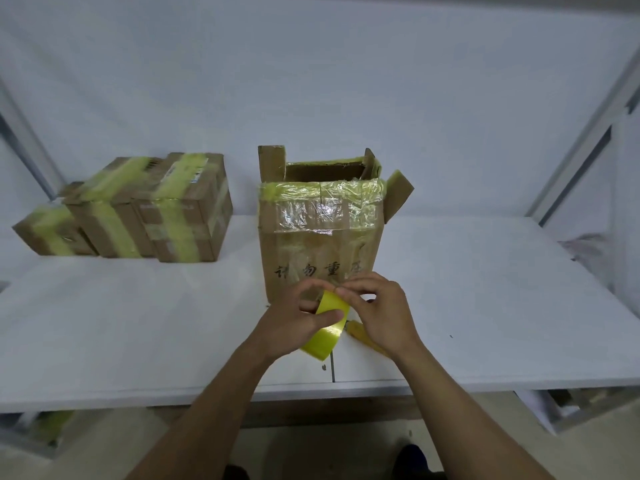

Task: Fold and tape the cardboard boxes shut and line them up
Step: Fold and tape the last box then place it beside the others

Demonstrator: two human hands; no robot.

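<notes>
On the white table (138, 323), three taped boxes (138, 216) stand side by side at the left, and one tall box (322, 244) with open flaps stands in the middle. Just in front of it, the left hand (298, 320) grips one roll of yellow tape (323, 341), and the right hand (384, 313) pinches its upper edge.

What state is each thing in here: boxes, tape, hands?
tall box: upright, top flaps open, old tape around its rim.
small boxes: three, closed and taped, side by side at left.
tape roll: held in front of the tall box.
left hand: grips the tape roll.
right hand: fingers pinch the roll's upper edge.
yellow object: on the table, partly hidden by the right hand; kind unclear.
</notes>
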